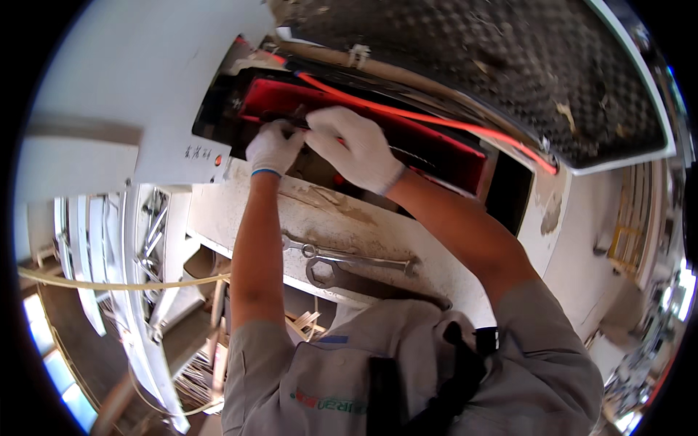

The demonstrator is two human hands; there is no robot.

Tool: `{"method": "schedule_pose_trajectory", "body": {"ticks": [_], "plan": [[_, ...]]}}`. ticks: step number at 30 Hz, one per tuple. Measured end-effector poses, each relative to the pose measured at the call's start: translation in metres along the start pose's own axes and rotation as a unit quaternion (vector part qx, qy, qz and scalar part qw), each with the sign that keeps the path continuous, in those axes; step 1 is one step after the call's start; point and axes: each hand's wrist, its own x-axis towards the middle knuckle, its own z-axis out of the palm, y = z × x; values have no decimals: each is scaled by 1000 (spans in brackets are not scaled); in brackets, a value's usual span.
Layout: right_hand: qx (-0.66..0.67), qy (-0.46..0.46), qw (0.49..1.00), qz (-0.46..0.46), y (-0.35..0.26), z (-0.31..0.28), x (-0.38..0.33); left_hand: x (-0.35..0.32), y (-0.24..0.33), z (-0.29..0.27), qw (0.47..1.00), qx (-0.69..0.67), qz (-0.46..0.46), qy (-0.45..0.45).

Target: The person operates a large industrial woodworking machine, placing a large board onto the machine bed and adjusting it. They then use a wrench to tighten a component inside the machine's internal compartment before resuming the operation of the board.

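Note:
Both my hands wear white gloves and reach into a long opening in a machine, over its red inner panel (436, 149). My left hand (273, 150) is closed, its fingers curled together beside a dark part at the red panel's left end. Close to its right, my right hand (352, 149) is closed too, fingertips pointing left toward the left hand. What the fingers of either hand hold, if anything, is hidden. On the pale ledge below the opening lie a shiny combination wrench (356, 256) and a larger dark wrench (374, 285).
A raised cover (494, 69) with dark, dirty, textured lining hangs above the opening. An orange hose (414, 114) runs across the opening's far side. At the left is a grey panel (94, 94); below it stand metal profiles (91, 254) and a yellowish hose (138, 285).

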Motion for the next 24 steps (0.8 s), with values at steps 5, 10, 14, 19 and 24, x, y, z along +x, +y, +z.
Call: {"method": "schedule_pose_trajectory", "body": {"ticks": [5,10,14,19,24], "plan": [[174,19,984,23,39,99,63,1,-11,9,997,48,65,-16],[244,-12,969,37,45,112,71,-1,-15,12,997,47,43,-45],[154,71,979,-110,46,76,44,-10,-9,5,999,-30,23,14],[116,101,969,-191,45,100,73,-4,-11,15,998,-7,46,41],[172,47,974,-141,43,108,79,1,-15,16,997,-36,49,41]]}}
